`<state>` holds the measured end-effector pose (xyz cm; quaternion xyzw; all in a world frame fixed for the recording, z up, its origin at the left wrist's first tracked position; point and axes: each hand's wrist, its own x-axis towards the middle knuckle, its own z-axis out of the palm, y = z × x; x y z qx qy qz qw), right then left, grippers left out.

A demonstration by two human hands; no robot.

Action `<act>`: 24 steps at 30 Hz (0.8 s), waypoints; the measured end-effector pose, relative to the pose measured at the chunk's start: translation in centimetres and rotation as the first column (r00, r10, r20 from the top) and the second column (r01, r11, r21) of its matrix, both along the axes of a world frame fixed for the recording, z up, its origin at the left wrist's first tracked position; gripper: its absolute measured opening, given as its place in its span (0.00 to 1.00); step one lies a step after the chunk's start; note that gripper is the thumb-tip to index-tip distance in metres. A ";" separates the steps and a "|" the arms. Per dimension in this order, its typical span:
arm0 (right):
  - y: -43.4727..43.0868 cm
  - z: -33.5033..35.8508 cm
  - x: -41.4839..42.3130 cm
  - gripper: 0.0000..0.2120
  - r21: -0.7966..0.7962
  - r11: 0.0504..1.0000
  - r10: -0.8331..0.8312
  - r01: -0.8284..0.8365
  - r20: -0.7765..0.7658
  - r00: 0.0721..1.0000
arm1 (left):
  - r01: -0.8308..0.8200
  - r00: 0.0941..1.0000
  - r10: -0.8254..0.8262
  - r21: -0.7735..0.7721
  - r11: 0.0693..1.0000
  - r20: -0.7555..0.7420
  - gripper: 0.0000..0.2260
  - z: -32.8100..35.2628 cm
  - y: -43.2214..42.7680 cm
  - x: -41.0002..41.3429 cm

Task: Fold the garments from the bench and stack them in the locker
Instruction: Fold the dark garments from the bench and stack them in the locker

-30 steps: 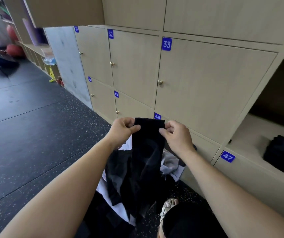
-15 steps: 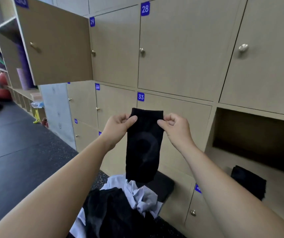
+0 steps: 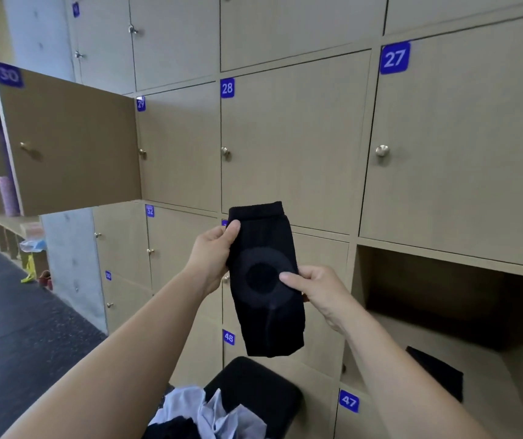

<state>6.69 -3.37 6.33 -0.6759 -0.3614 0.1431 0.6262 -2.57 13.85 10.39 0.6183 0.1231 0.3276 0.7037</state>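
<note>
A black knee sleeve (image 3: 266,321) with a grey ring on its front hangs in the air before the locker wall. My left hand (image 3: 214,251) grips its upper left edge, thumb on the front. My right hand (image 3: 315,288) pinches its right side at the ring, lower than the left hand. The open locker (image 3: 444,315) is at the right, and a folded black garment (image 3: 436,375) lies on its floor. A heap of white and black garments (image 3: 209,416) lies on the black bench (image 3: 254,388) at the bottom.
Locker door 30 (image 3: 67,147) stands open at the left, sticking out into the room. Closed lockers 27, 28, 32, 47 and 48 fill the wall. Dark rubber floor (image 3: 16,337) stretches to the left, with a grey concrete pillar (image 3: 70,267) beside it.
Both hands have lifted the black sleeve off the heap and up in front of the lockers. My right hand has slid from the top edge down to the ring. The view has tilted up.
</note>
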 end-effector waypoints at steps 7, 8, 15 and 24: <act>-0.3 0.3 1.5 0.06 0.074 0.996 -0.054 0.054 -0.002 0.999 | 0.248 0.932 -0.224 0.050 0.967 -0.285 0.15 -4.5 -0.3 -0.2; -0.4 0.2 1.7 0.05 0.065 0.996 -0.058 0.058 0.002 0.998 | 0.232 0.943 -0.208 0.065 0.971 -0.259 0.12 -4.9 -0.3 -0.2; -0.4 -0.6 2.6 0.17 -0.012 0.984 -0.177 0.179 0.090 0.980 | -0.014 0.985 0.045 0.185 0.983 -0.165 0.07 -5.9 -0.7 0.7; -0.3 -1.1 3.2 0.10 0.071 0.954 -0.300 0.292 0.167 0.939 | -0.046 0.984 0.091 0.275 0.960 -0.150 0.06 -5.9 -0.9 0.6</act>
